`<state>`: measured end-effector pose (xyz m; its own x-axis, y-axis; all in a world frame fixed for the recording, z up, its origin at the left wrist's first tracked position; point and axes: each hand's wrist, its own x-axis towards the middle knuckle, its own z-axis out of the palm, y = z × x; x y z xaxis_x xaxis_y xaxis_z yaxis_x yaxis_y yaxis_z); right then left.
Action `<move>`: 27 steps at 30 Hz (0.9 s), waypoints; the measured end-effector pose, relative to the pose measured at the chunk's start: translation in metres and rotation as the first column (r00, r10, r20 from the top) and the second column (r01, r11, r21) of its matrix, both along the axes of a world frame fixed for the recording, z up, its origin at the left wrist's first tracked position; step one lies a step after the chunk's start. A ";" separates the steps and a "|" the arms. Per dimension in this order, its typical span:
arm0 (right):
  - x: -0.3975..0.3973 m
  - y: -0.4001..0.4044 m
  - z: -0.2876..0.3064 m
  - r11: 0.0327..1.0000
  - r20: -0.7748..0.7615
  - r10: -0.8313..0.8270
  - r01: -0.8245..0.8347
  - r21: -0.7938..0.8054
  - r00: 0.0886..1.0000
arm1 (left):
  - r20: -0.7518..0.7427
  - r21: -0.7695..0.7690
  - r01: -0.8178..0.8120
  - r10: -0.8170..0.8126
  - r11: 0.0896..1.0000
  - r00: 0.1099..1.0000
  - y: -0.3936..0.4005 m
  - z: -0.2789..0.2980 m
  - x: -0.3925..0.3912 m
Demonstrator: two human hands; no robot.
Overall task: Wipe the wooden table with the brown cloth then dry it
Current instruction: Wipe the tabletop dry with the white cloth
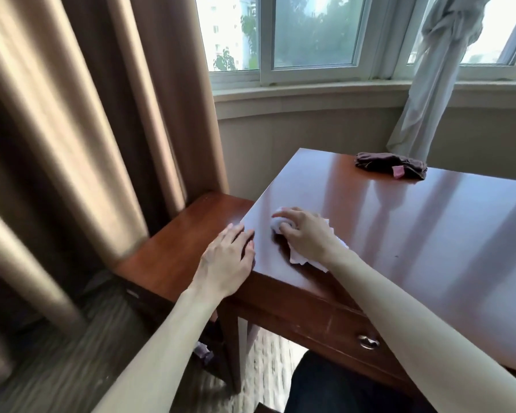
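Note:
The glossy wooden table (414, 234) fills the right half of the view. The brown cloth (390, 164) lies crumpled at the table's far edge, apart from both hands. My right hand (303, 231) presses a white crumpled tissue (300, 257) onto the tabletop near the left front corner, with its fingers curled over the wad. My left hand (228, 257) lies flat on the table's left edge, fingers straight, holding nothing.
A lower wooden side table (173, 254) adjoins the table on the left. Brown curtains (87, 129) hang at left, and a white knotted curtain (429, 84) hangs by the window behind. A drawer with a metal handle (368, 341) faces me.

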<state>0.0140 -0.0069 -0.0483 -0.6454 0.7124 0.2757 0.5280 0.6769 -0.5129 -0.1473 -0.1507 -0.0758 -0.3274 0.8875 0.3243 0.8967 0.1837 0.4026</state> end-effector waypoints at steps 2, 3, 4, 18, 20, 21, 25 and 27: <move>-0.008 0.015 -0.001 0.989 0.012 -0.149 0.149 0.024 0.989 | 0.018 -0.030 -0.008 0.008 1.000 1.000 0.001 -0.005 0.002; -0.011 0.009 -0.002 0.991 0.038 -0.120 0.117 0.060 0.992 | 0.011 -0.043 -0.011 0.012 0.999 1.000 0.001 -0.005 0.001; -0.011 0.000 -0.002 0.996 0.048 -0.042 0.038 0.084 0.998 | -0.021 -0.056 -0.013 0.012 0.998 1.000 0.002 -0.004 -0.001; -0.024 0.201 0.004 0.970 0.024 -0.232 0.233 -0.068 0.972 | -0.042 -0.148 0.106 -0.113 0.983 0.993 0.172 0.006 -0.005; -0.030 0.249 0.004 0.948 0.012 -0.310 0.310 -0.072 0.951 | -0.046 -0.178 0.108 -0.118 0.978 0.992 0.186 0.003 -0.009; -0.035 0.272 0.004 0.937 0.012 -0.342 0.342 -0.069 0.940 | -0.046 -0.200 0.099 -0.111 0.975 0.993 0.189 0.001 -0.010; -0.056 0.342 0.006 0.912 0.010 -0.407 0.407 -0.056 0.913 | -0.072 -0.203 0.068 -0.084 0.977 0.994 0.189 0.000 -0.009; -0.062 0.354 0.006 0.909 0.017 -0.411 0.411 -0.062 0.912 | -0.073 -0.201 0.061 -0.077 0.978 0.994 0.191 -0.001 -0.010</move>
